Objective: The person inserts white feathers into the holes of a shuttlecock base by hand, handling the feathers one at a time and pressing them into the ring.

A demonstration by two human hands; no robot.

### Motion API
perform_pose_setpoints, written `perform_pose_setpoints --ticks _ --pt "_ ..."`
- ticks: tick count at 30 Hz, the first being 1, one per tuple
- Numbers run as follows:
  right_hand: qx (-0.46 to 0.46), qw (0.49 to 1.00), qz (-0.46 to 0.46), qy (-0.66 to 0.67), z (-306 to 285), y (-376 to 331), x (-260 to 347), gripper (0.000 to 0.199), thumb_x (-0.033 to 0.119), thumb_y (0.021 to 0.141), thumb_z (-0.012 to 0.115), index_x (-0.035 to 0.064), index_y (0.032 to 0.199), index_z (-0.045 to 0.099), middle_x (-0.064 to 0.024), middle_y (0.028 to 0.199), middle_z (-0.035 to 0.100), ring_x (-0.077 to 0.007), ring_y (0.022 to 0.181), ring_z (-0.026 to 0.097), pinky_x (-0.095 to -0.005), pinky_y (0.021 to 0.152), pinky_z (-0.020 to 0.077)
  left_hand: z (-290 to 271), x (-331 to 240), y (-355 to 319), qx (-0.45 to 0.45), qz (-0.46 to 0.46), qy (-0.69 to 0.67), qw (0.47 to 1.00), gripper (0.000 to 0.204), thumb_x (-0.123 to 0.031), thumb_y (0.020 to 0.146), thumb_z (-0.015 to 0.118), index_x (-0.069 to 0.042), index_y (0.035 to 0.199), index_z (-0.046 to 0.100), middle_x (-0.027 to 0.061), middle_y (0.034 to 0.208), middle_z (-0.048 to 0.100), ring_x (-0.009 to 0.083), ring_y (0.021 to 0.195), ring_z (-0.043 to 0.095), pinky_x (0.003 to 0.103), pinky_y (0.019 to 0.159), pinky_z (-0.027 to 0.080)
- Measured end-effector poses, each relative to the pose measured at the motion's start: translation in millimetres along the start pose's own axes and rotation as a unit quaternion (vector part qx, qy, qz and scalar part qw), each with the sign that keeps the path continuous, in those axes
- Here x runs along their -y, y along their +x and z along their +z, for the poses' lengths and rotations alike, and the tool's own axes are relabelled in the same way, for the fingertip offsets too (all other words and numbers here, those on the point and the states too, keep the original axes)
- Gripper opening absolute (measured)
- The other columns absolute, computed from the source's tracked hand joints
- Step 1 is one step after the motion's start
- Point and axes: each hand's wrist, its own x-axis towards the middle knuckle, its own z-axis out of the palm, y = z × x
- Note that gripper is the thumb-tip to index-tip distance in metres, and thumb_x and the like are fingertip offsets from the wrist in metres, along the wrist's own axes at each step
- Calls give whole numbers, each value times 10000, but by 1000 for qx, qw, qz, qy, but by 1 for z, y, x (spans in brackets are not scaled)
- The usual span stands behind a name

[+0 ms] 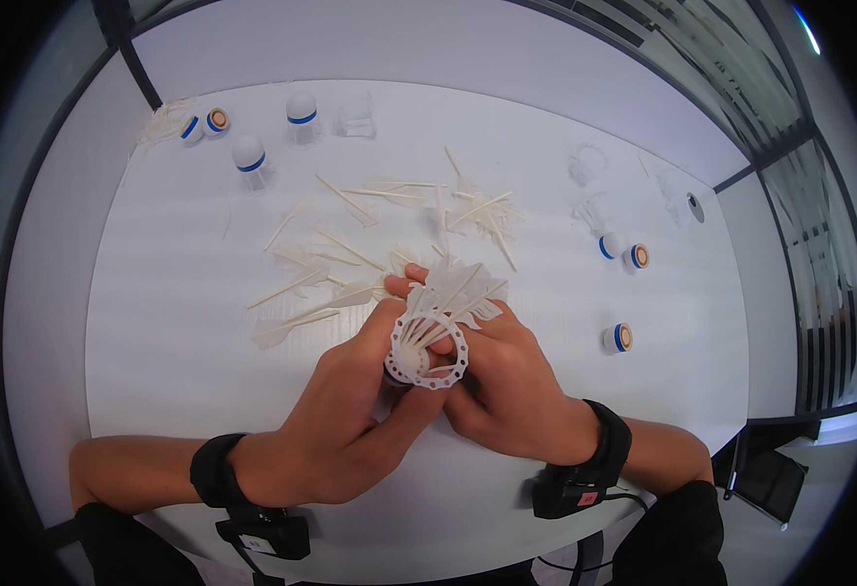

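A partly feathered shuttlecock (410, 363) is held up between my two hands, its open end tilted toward me. Its white ring (464, 354) has small holes all around, and several white feathers (463, 288) fan out from its far side. My left hand (350, 400) is closed round the base on the left, thumb beneath the ring. Behind the feathers, the curled fingers of my right hand (507, 381) grip the shuttlecock from the right; the fingertips are partly hidden. Loose feathers (301, 317) lie on the table just beyond my hands.
More feathers (487, 210) are piled farther back on the white table (174, 342). White blue-banded shuttlecock heads (250, 153) stand at the back left, near a clear plastic skirt (357, 115). Cork-bottomed heads (622, 338) lie on the right. A low partition (428, 49) closes the back.
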Motion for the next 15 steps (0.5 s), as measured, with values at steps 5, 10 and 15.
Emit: perform_pose_setpoints --ticks 5,10,15 --pt "0 1000 -1 0 1 0 0 229 -30 760 594 -20 985 638 -175 981 647 -353 1039 595 -494 1122 340 -1 -1 0 4 2 4 1000 185 -55 950 537 -2 1110 462 92 918 582 140 773 527 289 673 443" --pt "0 1000 1 1 -1 0 0 225 -32 759 594 -19 980 638 -172 974 645 -352 1032 595 -492 1122 340 0 -1 0 8 3 6 1000 193 -56 952 535 -4 1125 467 92 929 588 141 784 533 288 682 447" --pt "-7 1000 1 10 0 0 0 213 -34 756 596 -18 964 638 -172 962 643 -353 1030 594 -492 1120 341 1 1 -1 2 7 -3 1000 194 -62 954 541 -9 1128 475 92 938 593 144 795 540 290 698 452"
